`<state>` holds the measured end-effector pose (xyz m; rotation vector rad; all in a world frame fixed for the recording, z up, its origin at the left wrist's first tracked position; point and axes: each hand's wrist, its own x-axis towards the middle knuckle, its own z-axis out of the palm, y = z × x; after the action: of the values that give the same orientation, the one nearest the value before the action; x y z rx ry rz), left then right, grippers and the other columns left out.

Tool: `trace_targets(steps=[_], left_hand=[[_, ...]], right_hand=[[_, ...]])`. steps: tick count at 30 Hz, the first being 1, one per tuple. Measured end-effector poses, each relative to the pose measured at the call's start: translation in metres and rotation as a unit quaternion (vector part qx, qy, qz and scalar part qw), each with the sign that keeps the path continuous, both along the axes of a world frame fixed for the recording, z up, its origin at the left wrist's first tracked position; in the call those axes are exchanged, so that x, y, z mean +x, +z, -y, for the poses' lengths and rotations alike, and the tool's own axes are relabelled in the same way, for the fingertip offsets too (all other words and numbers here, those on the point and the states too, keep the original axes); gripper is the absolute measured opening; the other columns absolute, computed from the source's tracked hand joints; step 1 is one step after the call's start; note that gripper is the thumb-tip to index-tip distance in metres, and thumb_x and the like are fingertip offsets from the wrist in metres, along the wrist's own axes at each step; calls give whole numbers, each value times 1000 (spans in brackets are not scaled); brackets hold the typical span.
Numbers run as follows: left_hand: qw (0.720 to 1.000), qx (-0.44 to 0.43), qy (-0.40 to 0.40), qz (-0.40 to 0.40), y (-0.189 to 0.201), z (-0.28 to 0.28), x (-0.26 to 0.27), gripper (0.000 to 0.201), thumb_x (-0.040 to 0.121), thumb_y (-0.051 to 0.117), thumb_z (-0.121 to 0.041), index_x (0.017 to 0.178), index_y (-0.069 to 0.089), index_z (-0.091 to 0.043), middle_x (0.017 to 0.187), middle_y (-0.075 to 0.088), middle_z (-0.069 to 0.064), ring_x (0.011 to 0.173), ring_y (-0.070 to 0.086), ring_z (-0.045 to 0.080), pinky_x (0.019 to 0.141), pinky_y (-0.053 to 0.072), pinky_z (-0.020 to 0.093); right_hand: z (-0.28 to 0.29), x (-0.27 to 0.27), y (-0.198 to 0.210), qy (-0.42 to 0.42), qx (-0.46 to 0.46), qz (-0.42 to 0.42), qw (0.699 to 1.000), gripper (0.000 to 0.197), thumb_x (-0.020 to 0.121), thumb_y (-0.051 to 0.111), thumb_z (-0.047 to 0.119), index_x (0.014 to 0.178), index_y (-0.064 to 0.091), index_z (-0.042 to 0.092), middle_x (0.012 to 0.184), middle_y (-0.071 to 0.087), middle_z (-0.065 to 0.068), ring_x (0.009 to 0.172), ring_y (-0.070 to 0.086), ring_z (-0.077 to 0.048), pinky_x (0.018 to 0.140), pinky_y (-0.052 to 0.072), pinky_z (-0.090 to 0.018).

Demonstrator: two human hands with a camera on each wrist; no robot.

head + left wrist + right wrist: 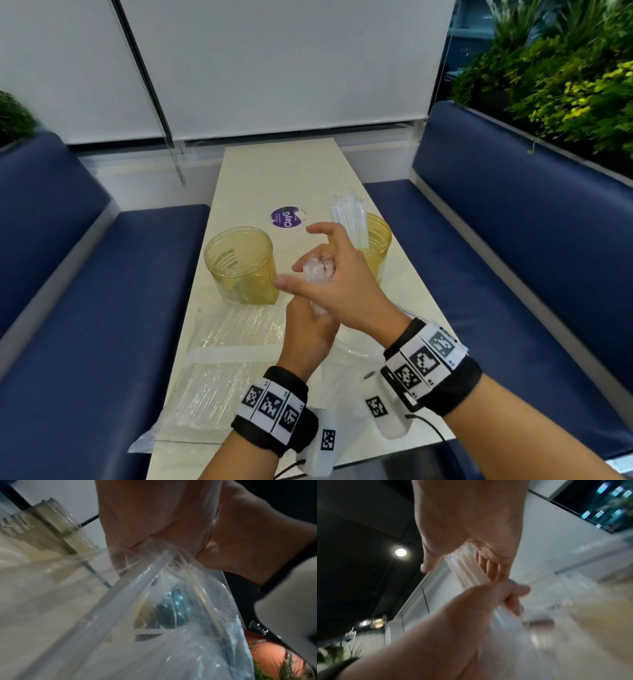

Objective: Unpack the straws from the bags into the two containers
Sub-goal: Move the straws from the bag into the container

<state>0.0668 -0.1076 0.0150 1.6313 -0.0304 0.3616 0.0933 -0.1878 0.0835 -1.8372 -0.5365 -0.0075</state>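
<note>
A bundle of clear straws stands upright above the table's middle, partly still in its clear bag. My left hand grips the bundle's lower part from below, bag and all. My right hand lies over the top of the bundle, its far fingers curled round the straws, thumb and forefinger sticking out. The left yellow container holds no straws. The right yellow container has several clear straws standing in it.
Two sealed bags of straws lie on the cream table near its front left. A loose clear bag lies under my right wrist. A purple sticker sits beyond the hands. Blue benches flank the table.
</note>
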Motion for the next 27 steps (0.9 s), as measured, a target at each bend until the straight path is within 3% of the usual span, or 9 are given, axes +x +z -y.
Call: trace_targets(steps=[2, 4, 8, 11, 13, 16, 21, 24, 27], left_hand=[[999, -24, 19, -11, 0, 2, 4, 36, 93, 47, -45, 102, 62, -14, 101, 62, -6, 91, 59, 3, 83, 46, 23], [998, -8, 46, -34, -5, 1, 8, 24, 94, 48, -44, 82, 57, -25, 81, 60, -7, 77, 58, 4, 69, 45, 21], [998, 39, -2, -40, -9, -4, -1, 7, 94, 64, -16, 93, 65, -23, 84, 70, -4, 79, 68, 6, 63, 50, 13], [997, -28, -57, -46, -9, -6, -8, 40, 85, 79, -11, 120, 63, -21, 107, 74, -13, 100, 70, 5, 78, 55, 16], [996, -17, -39, -74, -10, -4, -7, 31, 82, 83, -20, 108, 69, -29, 105, 73, -13, 99, 69, 10, 78, 55, 20], [995, 9, -28, -93, -11, -3, -6, 26, 75, 88, -31, 94, 69, -29, 104, 69, 2, 97, 68, 16, 80, 58, 32], [996, 64, -18, -67, -16, -7, -3, 23, 78, 86, -21, 96, 74, -27, 103, 65, -6, 97, 64, 7, 85, 51, 19], [995, 81, -11, -58, -16, -5, -1, 18, 81, 84, -18, 95, 76, -26, 99, 64, -14, 95, 62, 4, 84, 47, 12], [996, 77, -10, -47, -15, -2, 0, 16, 83, 81, -13, 94, 76, -23, 97, 63, -15, 94, 62, 4, 86, 52, 23]], right_hand=[[-4, -3, -16, -13, -43, 13, 999, 43, 71, 82, 52, 99, 64, 25, 82, 72, 5, 78, 69, -10, 76, 58, -33], [-7, -3, -27, -14, -77, 32, 996, 34, 85, 70, 49, 73, 66, 18, 67, 68, 3, 64, 65, -13, 66, 56, -36], [-8, 0, -16, -13, -67, 17, 997, 48, 100, 52, 43, 74, 71, 7, 66, 73, -3, 65, 70, -12, 73, 57, -41], [-6, 4, 9, -26, 12, -7, 1000, 49, 103, 50, 34, 59, 53, 13, 42, 56, 2, 41, 58, -5, 48, 50, -25], [-7, 9, 27, -31, 46, -8, 998, 50, 103, 50, 35, 58, 49, 14, 40, 47, 4, 36, 50, -11, 39, 42, -20], [-3, 28, 66, -50, 95, -13, 994, 49, 101, 52, 39, 59, 49, 13, 42, 46, 3, 35, 47, -14, 42, 46, -26], [28, 83, 131, -58, 237, 39, 969, 42, 101, 53, 40, 65, 48, 18, 45, 44, 5, 37, 43, -15, 46, 41, -31], [42, 123, 133, -95, 233, 70, 965, 43, 100, 52, 42, 65, 48, 18, 46, 45, 4, 40, 47, -15, 48, 46, -31], [45, 160, 101, -131, 196, 60, 970, 42, 100, 53, 42, 66, 49, 18, 46, 48, 5, 41, 48, -13, 48, 46, -28]])
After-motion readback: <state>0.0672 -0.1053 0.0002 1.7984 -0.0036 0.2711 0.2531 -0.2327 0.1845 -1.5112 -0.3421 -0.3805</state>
